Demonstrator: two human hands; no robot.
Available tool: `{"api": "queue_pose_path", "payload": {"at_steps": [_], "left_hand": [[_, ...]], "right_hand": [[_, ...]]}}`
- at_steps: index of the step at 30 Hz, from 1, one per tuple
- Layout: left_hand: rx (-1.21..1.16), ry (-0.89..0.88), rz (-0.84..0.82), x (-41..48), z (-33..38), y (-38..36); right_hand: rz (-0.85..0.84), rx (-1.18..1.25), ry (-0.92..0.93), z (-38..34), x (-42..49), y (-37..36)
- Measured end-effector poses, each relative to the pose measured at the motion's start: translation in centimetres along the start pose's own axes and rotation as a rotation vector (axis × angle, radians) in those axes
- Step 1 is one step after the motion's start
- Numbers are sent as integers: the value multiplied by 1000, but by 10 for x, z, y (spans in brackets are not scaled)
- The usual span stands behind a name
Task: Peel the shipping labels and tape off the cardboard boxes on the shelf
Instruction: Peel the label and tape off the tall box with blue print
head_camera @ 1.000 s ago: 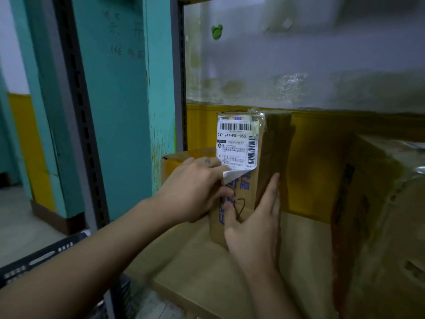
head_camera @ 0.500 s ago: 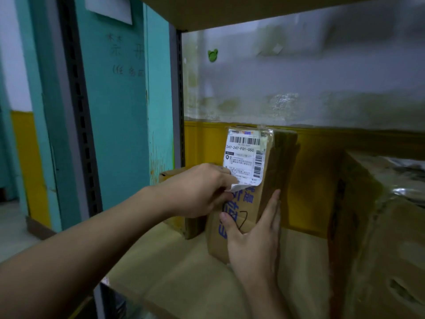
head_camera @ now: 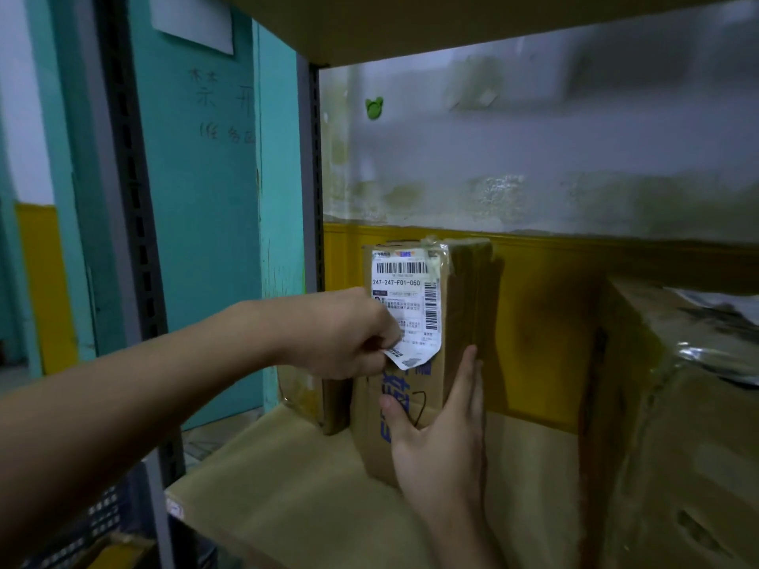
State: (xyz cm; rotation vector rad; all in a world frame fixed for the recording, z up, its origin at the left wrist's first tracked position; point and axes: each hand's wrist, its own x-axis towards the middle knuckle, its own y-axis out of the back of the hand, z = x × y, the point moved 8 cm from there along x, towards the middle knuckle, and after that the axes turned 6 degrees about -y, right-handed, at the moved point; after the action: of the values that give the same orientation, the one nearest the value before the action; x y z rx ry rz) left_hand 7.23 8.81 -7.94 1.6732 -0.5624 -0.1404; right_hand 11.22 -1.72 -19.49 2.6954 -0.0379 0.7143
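An upright, narrow cardboard box [head_camera: 460, 305] with blue print stands on the shelf board [head_camera: 287, 498]. A white shipping label [head_camera: 404, 293] with barcodes covers its upper front; clear tape runs over the top edge. My left hand [head_camera: 336, 334] pinches the label's curled lower left corner, which has lifted off the cardboard. My right hand [head_camera: 441, 437] presses flat against the box's lower front and right edge, thumb on the blue print.
A large taped cardboard box [head_camera: 673, 425] fills the shelf's right side. A smaller box [head_camera: 328, 400] stands behind the left hand. The grey slotted shelf upright [head_camera: 131, 248] and a teal wall are at the left, another shelf board overhead. A dark crate [head_camera: 94, 523] sits below left.
The view has tilted up, so the box sits lower in frame. My left hand has pulled the label's bottom corner further off the box. The right hand keeps bracing the box.
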Motion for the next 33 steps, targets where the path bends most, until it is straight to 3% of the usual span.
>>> {"api": "queue_pose_path", "payload": {"at_steps": [9, 15, 22, 28, 31, 33], "left_hand": [[-353, 7, -229, 12, -3, 10], [-667, 44, -261, 13, -8, 7], [-863, -50, -289, 7, -4, 8], [-695, -82, -54, -8, 6, 40], [-427, -1, 215, -22, 14, 63], [-192, 54, 287, -29, 26, 61]], "right_hand": [[-25, 36, -1, 0, -1, 3], [-65, 32, -6, 3, 0, 2], [-59, 38, 9, 3, 2, 0], [-36, 38, -40, 8, 3, 2], [-33, 17, -33, 7, 3, 3], [-52, 14, -43, 5, 1, 3]]}}
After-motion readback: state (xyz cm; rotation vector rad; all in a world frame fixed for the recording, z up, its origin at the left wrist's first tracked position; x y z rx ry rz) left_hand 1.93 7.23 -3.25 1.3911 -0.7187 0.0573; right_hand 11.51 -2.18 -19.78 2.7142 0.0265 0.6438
